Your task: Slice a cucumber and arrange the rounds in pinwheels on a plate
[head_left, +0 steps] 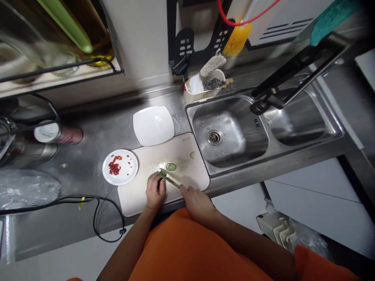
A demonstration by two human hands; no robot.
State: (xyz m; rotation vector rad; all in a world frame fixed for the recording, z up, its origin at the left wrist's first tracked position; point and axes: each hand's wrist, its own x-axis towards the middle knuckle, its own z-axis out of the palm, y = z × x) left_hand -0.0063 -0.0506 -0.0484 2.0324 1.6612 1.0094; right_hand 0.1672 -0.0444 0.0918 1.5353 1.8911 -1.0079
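Note:
My right hand (199, 203) grips a kitchen knife (170, 179), its blade slanting to the upper left over the light cutting board (137, 203). Close beside the blade, my left hand (155, 191) is closed, fingers curled down on the board around a dark piece of cucumber (159, 182) that they mostly hide. Just beyond the blade lie a few overlapping cucumber slices (171, 167). A single pale slice (192, 155) rests nearer the board's right side. Small wet bits are scattered around the slices.
A white plate with chopped red pieces (120, 180) overlaps the board's left edge. Behind the board sits a square white dish (154, 125). To the right is a double steel sink (202, 117) with a black faucet (281, 74). A black cable (96, 218) lies at left.

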